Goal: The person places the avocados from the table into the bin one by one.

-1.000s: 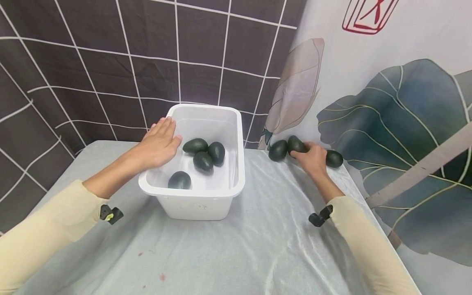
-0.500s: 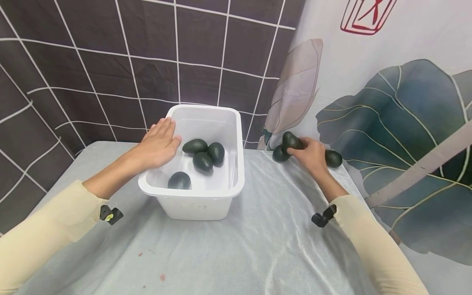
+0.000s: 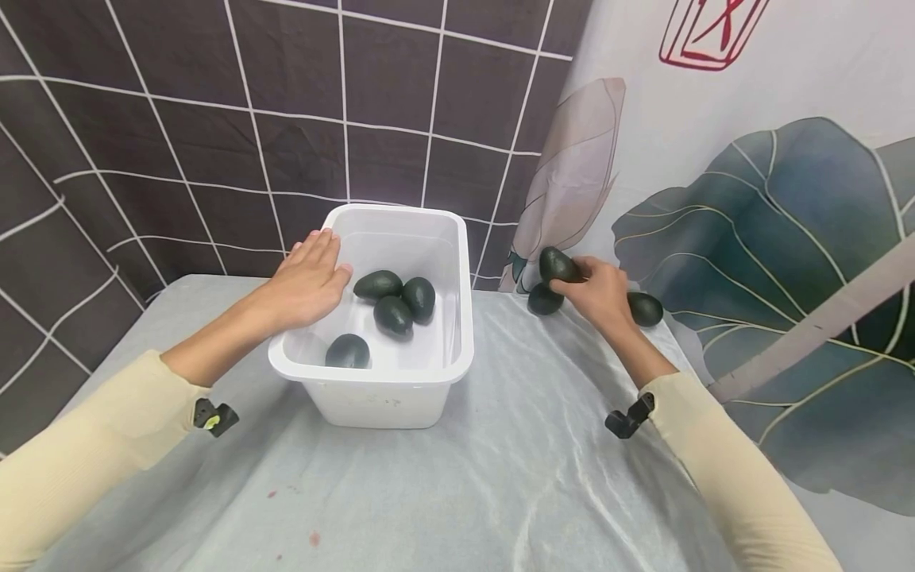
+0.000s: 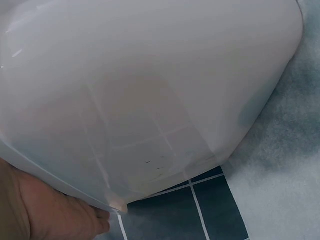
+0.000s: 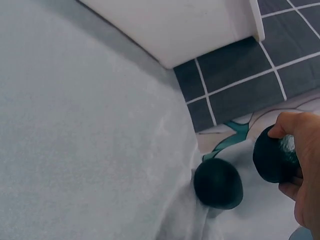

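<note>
My right hand [image 3: 599, 291] grips a dark green avocado [image 3: 559, 264], its thumb on the near side. In the right wrist view this avocado [image 5: 272, 155] hangs above the cloth, beside a second avocado [image 5: 218, 183]. A third avocado [image 3: 646, 309] lies just right of the hand. My left hand [image 3: 306, 280] rests flat on the left rim of a white plastic tub [image 3: 400, 372], fingers straight. Several avocados [image 3: 393, 315] lie inside the tub. From the left wrist, the tub's outer wall [image 4: 150, 100] fills most of the view, with part of the left hand [image 4: 55, 212] at its rim.
A grey cloth [image 3: 500, 477] covers the table. Behind it hangs a dark curtain with a white grid [image 3: 389, 95]. On the right, a white curtain printed with large leaves [image 3: 772, 214] borders the table edge.
My right hand has lifted the avocado and moved it slightly up and left, over the neighbouring one, which has shifted a little to the right. The left hand has stayed on the tub.
</note>
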`<state>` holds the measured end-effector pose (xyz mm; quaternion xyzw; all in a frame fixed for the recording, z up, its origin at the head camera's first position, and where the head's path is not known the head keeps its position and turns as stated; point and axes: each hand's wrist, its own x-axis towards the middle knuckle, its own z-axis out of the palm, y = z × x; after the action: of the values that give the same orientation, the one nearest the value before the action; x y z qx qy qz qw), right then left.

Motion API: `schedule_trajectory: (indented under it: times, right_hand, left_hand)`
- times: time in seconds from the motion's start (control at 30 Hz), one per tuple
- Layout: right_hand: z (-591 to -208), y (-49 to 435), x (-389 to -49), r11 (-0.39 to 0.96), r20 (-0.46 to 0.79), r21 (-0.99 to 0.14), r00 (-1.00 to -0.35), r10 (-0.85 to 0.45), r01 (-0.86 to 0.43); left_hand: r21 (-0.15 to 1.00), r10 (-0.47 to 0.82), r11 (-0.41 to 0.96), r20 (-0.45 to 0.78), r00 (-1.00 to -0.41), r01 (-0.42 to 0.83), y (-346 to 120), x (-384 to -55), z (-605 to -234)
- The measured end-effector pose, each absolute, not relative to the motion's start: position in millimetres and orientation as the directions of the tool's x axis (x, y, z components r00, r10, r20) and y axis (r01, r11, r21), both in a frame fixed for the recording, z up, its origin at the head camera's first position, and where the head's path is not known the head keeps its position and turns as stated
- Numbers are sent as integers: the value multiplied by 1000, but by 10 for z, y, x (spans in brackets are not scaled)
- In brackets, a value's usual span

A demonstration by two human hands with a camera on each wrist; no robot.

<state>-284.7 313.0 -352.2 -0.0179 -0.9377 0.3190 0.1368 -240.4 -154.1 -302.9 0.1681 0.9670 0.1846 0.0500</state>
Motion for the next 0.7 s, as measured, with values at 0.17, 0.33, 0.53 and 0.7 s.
schedule_trajectory:
  times: [0.17, 0.33, 0.53, 0.7]
  right_hand:
    - [-3454, 3058, -2866, 791, 250, -606, -964, 89, -84]
    - [-3382, 2992, -2868, 788, 278, -600, -959, 49, -134]
    - [-3282, 2891, -2853, 785, 293, -599, -956, 29, -160]
    - [-3209, 2787, -2853, 784, 298, -594, -954, 5, -182]
  left_hand:
    - [375, 346, 874, -33, -938, 309, -1540, -2405, -3031]
    - [377, 345, 873, -34, -938, 308, -1538, -2402, -3034]
    - [373, 345, 875, -31, -938, 309, -1544, -2403, -3032]
    - [374, 344, 875, -32, -938, 308, -1548, -2400, -3028]
